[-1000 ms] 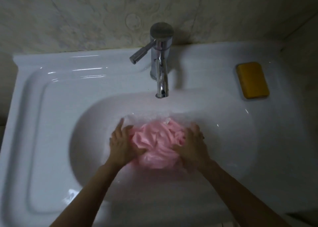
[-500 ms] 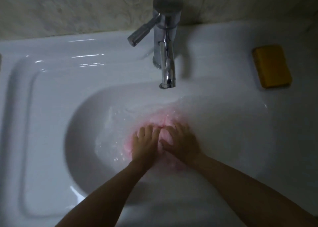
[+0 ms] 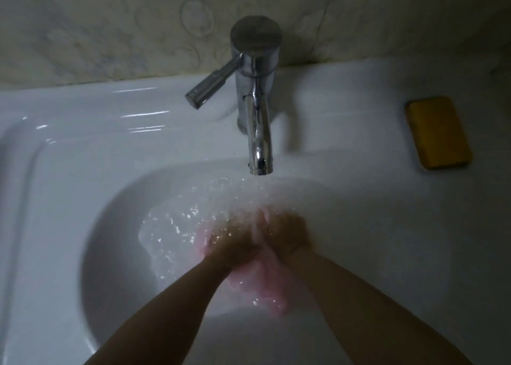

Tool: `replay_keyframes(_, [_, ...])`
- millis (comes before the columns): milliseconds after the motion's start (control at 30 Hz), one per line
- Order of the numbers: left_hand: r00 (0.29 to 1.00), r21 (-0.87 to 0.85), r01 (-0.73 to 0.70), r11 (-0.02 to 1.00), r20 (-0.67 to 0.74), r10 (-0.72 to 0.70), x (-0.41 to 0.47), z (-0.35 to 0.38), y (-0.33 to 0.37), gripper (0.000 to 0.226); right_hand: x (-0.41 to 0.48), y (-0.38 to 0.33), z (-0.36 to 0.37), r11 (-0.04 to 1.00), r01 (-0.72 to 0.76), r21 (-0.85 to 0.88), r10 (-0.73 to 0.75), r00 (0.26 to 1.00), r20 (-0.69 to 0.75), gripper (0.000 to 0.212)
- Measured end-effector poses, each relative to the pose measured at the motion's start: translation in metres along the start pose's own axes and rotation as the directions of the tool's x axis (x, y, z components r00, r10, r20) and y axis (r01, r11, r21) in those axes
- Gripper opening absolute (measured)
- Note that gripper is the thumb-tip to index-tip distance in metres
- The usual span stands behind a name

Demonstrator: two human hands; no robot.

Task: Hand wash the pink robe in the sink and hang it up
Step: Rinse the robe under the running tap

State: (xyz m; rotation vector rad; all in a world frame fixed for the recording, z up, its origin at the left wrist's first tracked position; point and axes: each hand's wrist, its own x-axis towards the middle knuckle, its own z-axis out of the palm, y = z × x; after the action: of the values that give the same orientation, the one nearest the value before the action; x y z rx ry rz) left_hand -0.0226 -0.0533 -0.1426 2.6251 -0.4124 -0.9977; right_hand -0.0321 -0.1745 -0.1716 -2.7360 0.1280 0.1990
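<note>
White sink: splashing water lies left of the fingers. Left hand and right hand are knuckle to knuckle on the pink robe, bunched in the basin beneath and just nearer than the fingers. Because of motion blur, I cannot tell whether the fingers are spread or gripping. Chrome faucet stands beyond the fingers, and a yellow soap bar is well to their right.

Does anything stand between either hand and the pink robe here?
Nothing visible does: the left hand and right hand both grip the pink robe in the sink, with only water from the faucet running over them.
</note>
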Motion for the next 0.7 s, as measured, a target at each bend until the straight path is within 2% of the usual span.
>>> replay_keyframes(67, [0.993,0.039,0.115,0.993,-0.010,-0.115,0.002,-0.013,0.004,0.044,0.005,-0.004,-0.012,0.998,-0.055,-0.001,0.055,0.989,0.136,0.050])
replay_keyframes(133, [0.996,0.009,0.086,0.996,-0.002,-0.086,-0.001,-0.029,0.002,0.043,0.007,-0.007,-0.033,0.989,-0.126,0.078,0.106,0.970,0.219,0.043])
replay_keyframes(200, [0.999,-0.180,-0.029,0.983,0.009,0.031,-0.015,-0.042,-0.006,0.062,0.003,-0.004,-0.060,0.944,-0.200,0.261,0.110,0.940,0.322,0.035])
replay_keyframes(267, [0.986,-0.287,-0.156,0.945,0.007,0.165,-0.044,-0.055,-0.013,0.093,-0.007,0.005,-0.081,0.852,-0.203,0.482,0.003,0.924,0.383,0.057])
replay_keyframes(300, [0.985,-0.327,-0.162,0.931,0.008,0.174,-0.060,-0.058,-0.015,0.105,-0.015,0.007,-0.090,0.836,-0.182,0.518,-0.033,0.925,0.379,0.066])
replay_keyframes(367, [0.994,-0.352,-0.113,0.929,-0.033,0.108,-0.081,-0.050,-0.017,0.118,-0.035,0.006,-0.093,0.898,-0.059,0.436,-0.088,0.947,0.309,0.065])
replay_keyframes(400, [0.992,-0.260,-0.094,0.961,-0.103,0.069,-0.084,-0.039,-0.019,0.118,-0.043,0.007,-0.087,0.952,0.040,0.303,-0.119,0.962,0.247,0.066])
replay_keyframes(433, [0.983,-0.081,-0.078,0.994,-0.173,0.063,-0.083,-0.026,-0.018,0.115,-0.050,0.008,-0.079,0.979,0.136,0.149,-0.166,0.964,0.208,0.069])
replay_keyframes(467, [0.980,0.096,-0.070,0.993,-0.181,0.087,-0.078,-0.011,-0.018,0.113,-0.054,0.009,-0.070,0.980,0.196,0.043,-0.201,0.960,0.194,0.074])
replay_keyframes(500, [0.989,0.194,-0.055,0.979,-0.122,0.079,-0.074,0.002,-0.015,0.114,-0.056,0.009,-0.061,0.978,0.210,-0.002,-0.205,0.958,0.199,0.077])
replay_keyframes(533, [0.987,0.239,-0.057,0.969,-0.132,0.091,-0.070,0.017,-0.014,0.117,-0.056,0.009,-0.054,0.979,0.203,-0.002,-0.198,0.959,0.202,0.080])
replay_keyframes(633, [0.996,0.193,-0.006,0.981,-0.084,0.023,-0.061,0.043,-0.011,0.122,-0.057,0.010,-0.038,0.973,0.225,-0.046,-0.212,0.957,0.196,0.077])
replay_keyframes(700, [0.992,0.178,0.051,0.983,-0.123,-0.030,-0.058,0.046,-0.010,0.110,-0.061,0.011,-0.028,0.964,0.248,-0.092,-0.226,0.953,0.201,0.073])
